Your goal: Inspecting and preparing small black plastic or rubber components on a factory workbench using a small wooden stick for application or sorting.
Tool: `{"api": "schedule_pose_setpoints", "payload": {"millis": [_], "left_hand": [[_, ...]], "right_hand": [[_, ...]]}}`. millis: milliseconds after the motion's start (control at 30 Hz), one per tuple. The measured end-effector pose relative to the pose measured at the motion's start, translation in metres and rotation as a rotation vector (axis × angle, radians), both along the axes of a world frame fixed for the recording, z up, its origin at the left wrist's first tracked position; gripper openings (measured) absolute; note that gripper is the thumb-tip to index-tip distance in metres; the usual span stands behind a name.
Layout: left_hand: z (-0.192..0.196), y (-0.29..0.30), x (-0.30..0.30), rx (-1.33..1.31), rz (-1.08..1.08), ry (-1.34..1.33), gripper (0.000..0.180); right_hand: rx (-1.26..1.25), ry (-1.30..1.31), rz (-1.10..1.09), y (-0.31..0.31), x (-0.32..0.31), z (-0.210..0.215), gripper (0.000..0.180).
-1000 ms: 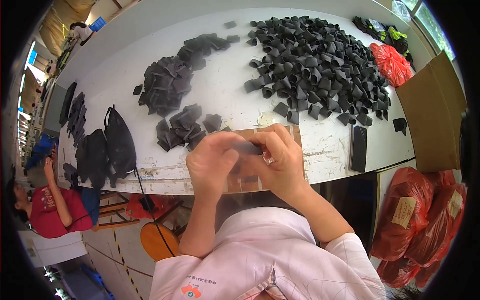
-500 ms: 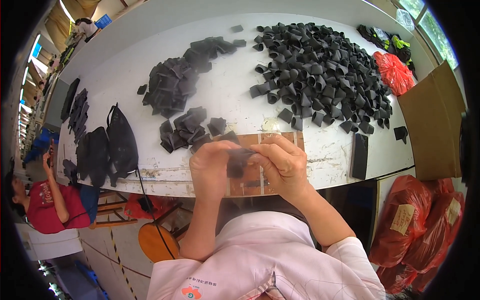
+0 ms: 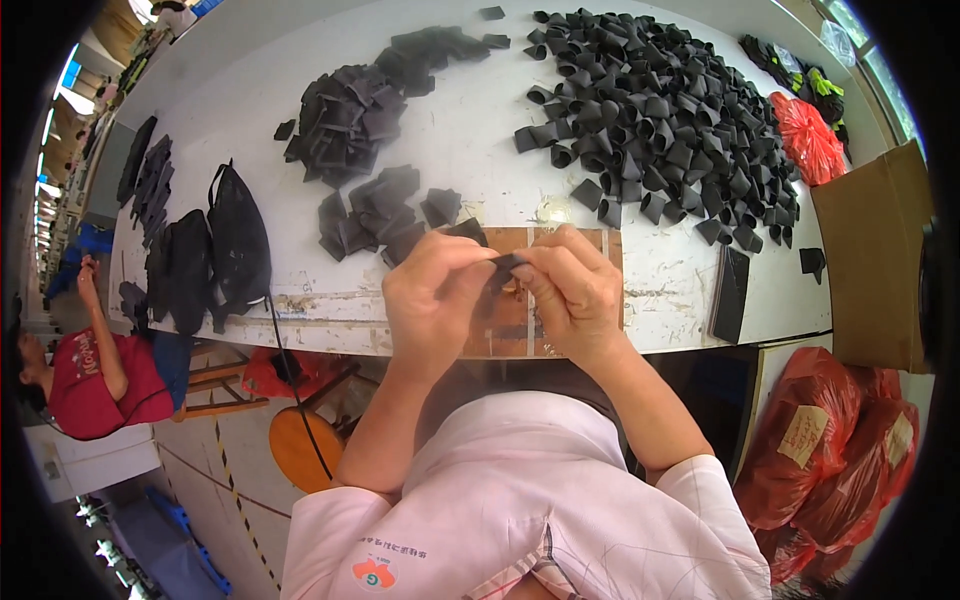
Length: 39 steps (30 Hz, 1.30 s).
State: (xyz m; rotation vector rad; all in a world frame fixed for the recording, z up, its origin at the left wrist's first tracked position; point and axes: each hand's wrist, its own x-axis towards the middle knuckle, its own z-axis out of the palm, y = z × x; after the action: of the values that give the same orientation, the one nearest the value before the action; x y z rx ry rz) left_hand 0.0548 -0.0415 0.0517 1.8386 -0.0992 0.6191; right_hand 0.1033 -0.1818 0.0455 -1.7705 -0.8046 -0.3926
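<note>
both hands pinching one small black piece over the wooden board

head view: standing by the white table (image 3: 480,140), i see the left hand (image 3: 432,300) and the right hand (image 3: 572,290) brought together at the near edge, over a brown wooden board (image 3: 570,245). between them is a small black piece (image 3: 497,275); the fingertips of both hands are pressed together on it, thumbs against forefingers, left hand at its 9 o'clock side, right hand at its 3 o'clock side. it sits in the air just above the board, not lying on it.

from the hands, a heap of rolled black loops (image 3: 660,110) spreads toward 1 o'clock, a pile of flat black pieces (image 3: 350,105) lies at 11 o'clock, and a smaller flat cluster (image 3: 375,215) sits just beyond the left hand. a dark flat slab (image 3: 730,295) lies at 3 o'clock, with a cardboard box (image 3: 865,260) further out. black bags (image 3: 205,255) rest at 9 o'clock, and another person in a red top (image 3: 90,385) sits lower left.

my guess: the piece is being folded or curled into a loop. the next move likely calls for a firm pinch while the ends are brought over each other.
</note>
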Motion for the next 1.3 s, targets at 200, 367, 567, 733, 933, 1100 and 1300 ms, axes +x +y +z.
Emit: {"api": "schedule_pose_setpoints", "payload": {"millis": [200,367,567,733,933,1100,1300], "left_hand": [[-0.088,0.049,-0.053,0.138,0.548,0.452,0.029],[-0.116,0.035,-0.062,0.506,0.548,0.488,0.037],[-0.112,0.020,-0.047,0.479,0.477,0.462,0.028],[-0.124,0.026,-0.039,0.561,0.505,0.545,0.013],[-0.103,0.034,-0.054,-0.109,0.288,0.617,0.005],[-0.049,0.012,-0.056,-0.645,0.026,0.746,0.023],[-0.031,0.005,-0.057,-1.098,-0.129,0.617,0.014]], "right_hand": [[0.416,0.725,-0.117,-0.025,0.042,0.015,0.031],[0.095,0.909,-0.006,-0.024,-0.027,-0.047,0.031],[-0.072,0.916,0.093,-0.006,-0.051,-0.058,0.029],[-0.190,0.897,0.119,-0.007,-0.050,-0.059,0.026],[-0.154,0.827,0.144,0.001,-0.054,-0.053,0.018],[-0.003,0.629,0.167,0.008,-0.054,-0.043,0.011],[0.019,0.506,0.079,0.002,-0.054,-0.031,0.014]]}}
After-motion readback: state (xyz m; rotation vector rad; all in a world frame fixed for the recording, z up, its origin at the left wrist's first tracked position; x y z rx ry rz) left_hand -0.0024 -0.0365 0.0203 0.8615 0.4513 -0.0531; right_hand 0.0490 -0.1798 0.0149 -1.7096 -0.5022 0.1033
